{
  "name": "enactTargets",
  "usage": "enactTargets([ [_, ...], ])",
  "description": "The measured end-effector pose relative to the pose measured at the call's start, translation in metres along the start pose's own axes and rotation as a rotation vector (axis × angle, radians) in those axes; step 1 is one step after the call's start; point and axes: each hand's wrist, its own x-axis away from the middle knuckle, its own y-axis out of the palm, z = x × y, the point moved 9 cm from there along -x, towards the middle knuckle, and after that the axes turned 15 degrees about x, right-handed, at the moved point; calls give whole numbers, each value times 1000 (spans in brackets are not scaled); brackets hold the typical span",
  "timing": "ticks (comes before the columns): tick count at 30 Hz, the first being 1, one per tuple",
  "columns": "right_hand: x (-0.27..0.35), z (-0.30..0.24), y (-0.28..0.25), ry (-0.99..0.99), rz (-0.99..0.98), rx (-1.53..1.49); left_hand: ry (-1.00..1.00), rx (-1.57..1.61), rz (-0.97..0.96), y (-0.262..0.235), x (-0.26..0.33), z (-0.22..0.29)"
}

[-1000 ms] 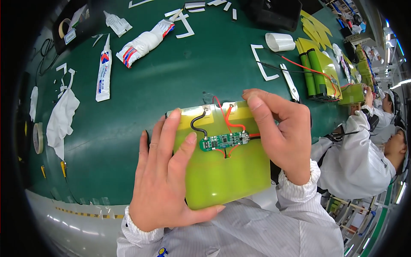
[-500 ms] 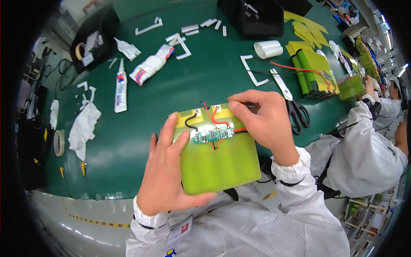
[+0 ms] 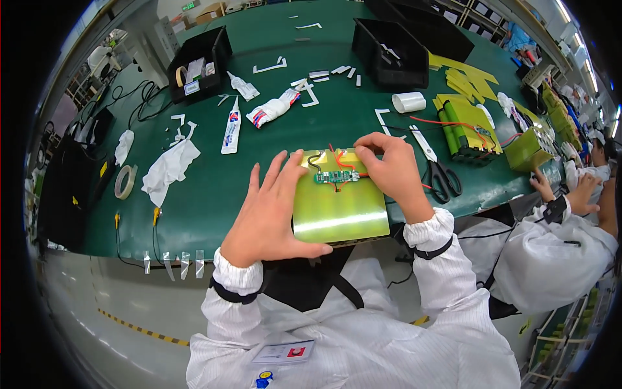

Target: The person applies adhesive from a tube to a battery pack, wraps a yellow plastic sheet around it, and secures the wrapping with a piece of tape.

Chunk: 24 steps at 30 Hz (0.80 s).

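Note:
A battery pack with a yellow-green sheet over its top is in front of me at the bench's near edge. A small green circuit board lies on the sheet, with black and red wires looping to metal tabs by the far edge. My left hand grips the pack's left side, index finger at the far corner and thumb stretched along the near edge. At the far right corner my right hand is closed on the pack, thumb and forefinger together by the red wire; what lies under those fingertips is hidden.
Scissors and another green battery pack are to the right. Glue tubes, white cloth and a tape roll lie left. Black bins stand at the back. A co-worker's hands are at far right.
My view has shifted, showing more of the bench's far side. The pack looks flatter and farther from me, with both hands still on it. The left fingers have spread upward.

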Motion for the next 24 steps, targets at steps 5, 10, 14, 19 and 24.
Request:
enactTargets([
  [5,1,-3,-5,-40,19,7,-60,123,-28,6,3,-12],
  [10,-1,-5,-4,-46,-31,54,30,261,26,9,6,-14],
  [14,-2,-9,-23,-125,99,89,46,160,49,7,10,-7],
  [19,17,-19,-63,-164,264,105,49,97,114,3,19,2],
  [24,59,-15,-85,-148,326,72,28,184,243,-7,34,0],
])
